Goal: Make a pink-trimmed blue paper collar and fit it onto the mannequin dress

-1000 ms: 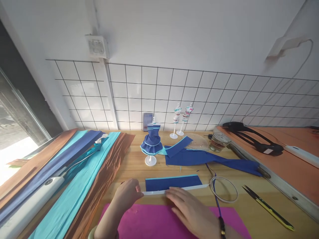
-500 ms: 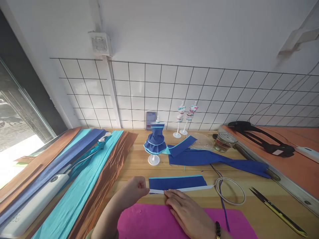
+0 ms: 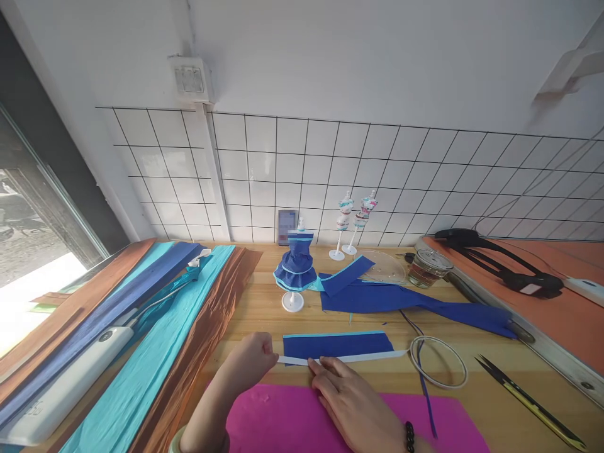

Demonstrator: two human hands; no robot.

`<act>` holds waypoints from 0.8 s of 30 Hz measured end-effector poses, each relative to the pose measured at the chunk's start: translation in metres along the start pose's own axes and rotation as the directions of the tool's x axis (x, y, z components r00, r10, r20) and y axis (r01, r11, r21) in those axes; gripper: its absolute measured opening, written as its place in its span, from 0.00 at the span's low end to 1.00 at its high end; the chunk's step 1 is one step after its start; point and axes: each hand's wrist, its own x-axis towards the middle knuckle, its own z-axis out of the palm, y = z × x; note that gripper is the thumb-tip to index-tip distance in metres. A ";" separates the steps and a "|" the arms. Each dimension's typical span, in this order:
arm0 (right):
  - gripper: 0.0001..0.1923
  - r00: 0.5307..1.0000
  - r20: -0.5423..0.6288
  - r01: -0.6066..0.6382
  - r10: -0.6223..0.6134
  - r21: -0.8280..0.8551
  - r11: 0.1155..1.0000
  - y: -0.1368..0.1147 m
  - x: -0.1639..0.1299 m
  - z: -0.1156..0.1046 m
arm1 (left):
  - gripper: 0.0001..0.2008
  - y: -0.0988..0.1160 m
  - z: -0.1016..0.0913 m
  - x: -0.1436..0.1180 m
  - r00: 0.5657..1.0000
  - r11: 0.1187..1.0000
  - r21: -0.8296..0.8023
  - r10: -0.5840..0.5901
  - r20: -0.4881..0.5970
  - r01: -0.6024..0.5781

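Blue cloth strip (image 3: pixel 342 346), edged in light blue along its top, lies flat at the lower middle of the frame. White tape (image 3: pixel 377 357) runs along its bottom edge and reaches past both ends. Left hand (image 3: pixel 250 357) curled in a fist at the strip's left end, fingers clenched on the tape's tip. Right hand (image 3: pixel 352 399) palm down, fingertips resting on the tape at the strip's lower edge; from where I stand, cannot tell whether it pinches. Dark beaded bracelet (image 3: pixel 409 436) on that wrist.

Pink mat (image 3: pixel 268 412) under the hands, bottom of the frame. Right of the strip: white ring (image 3: pixel 465 374), tape end meeting it, thin blue cord (image 3: pixel 428 402) beneath. Black-and-yellow pointed tool (image 3: pixel 531 402), lower right.

Above the strip, frame centre: small stand in a ruffled blue dress (image 3: pixel 296 267). More blue cloth (image 3: pixel 372 299) spreads to its right, glass jar (image 3: pixel 428 269) beyond. Upright phone (image 3: pixel 285 228) at the tiled wall (image 3: pixel 255 163). Turquoise fabric (image 3: pixel 155 340) and brown fabric (image 3: pixel 231 283) fill the lower left.
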 end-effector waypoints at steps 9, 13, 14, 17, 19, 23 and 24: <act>0.19 0.990 -0.142 -0.004 -0.005 -0.062 0.998 0.001 0.002 0.020 | 0.07 0.003 -0.001 -0.003 1.000 1.000 0.004 -0.007 0.029 0.007; 0.14 0.991 -0.137 -0.011 0.000 -0.078 0.997 -0.004 0.007 0.016 | 0.07 0.001 0.000 -0.001 1.000 0.999 0.042 -0.019 0.018 0.019; 0.13 0.992 -0.129 -0.008 -0.002 -0.082 0.997 -0.005 0.008 0.015 | 0.07 0.001 0.000 -0.001 1.000 0.998 0.052 -0.022 0.016 0.021; 0.10 0.992 -0.123 0.005 -0.018 -0.099 0.995 -0.008 0.012 0.013 | 0.07 0.001 0.000 -0.001 0.999 0.997 0.076 -0.028 0.015 0.027; 0.10 0.991 -0.133 0.011 -0.027 -0.114 0.993 -0.010 0.014 0.015 | 0.07 0.001 -0.001 -0.002 0.999 0.996 0.084 -0.033 0.016 0.031; 0.10 0.987 -0.159 0.013 -0.035 -0.141 0.990 -0.013 0.015 0.021 | 0.06 0.002 -0.002 -0.004 0.999 0.995 0.092 -0.041 0.018 0.039; 0.11 0.984 -0.173 0.011 -0.036 -0.143 0.990 -0.014 0.015 0.022 | 0.06 0.002 -0.002 -0.004 0.999 0.995 0.095 -0.040 0.017 0.038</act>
